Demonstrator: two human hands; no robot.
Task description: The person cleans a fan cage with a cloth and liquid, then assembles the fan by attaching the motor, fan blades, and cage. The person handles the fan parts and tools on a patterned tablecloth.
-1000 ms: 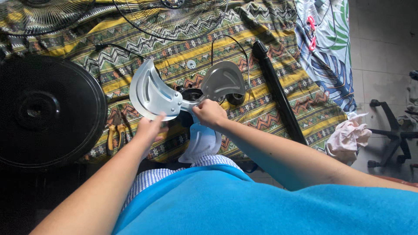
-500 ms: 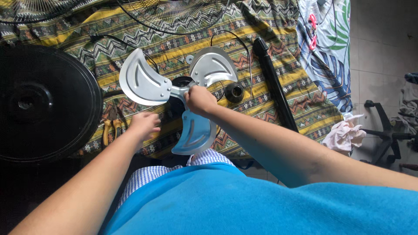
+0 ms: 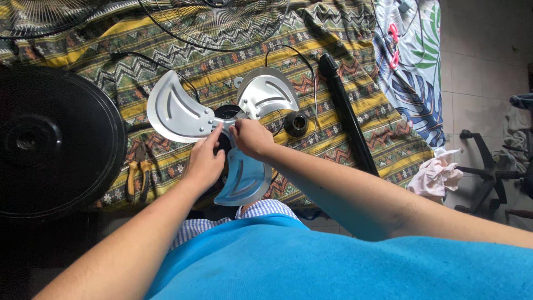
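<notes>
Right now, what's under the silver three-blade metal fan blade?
Under the silver three-blade metal fan blade, a round black part shows at the hub, on the patterned cloth. Both hands, left and right, cover the hub, hiding the rest.

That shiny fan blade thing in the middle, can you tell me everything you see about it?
The fan blade looks like thin, silvery metal. It has three curved paddles joined at a small hub, each with a pressed curved groove and small rivets near the hub. It is held roughly flat just above the patterned cloth, over a round black part. The right hand grips the hub, and the left hand touches beside it. One paddle points toward the person's lap.
</notes>
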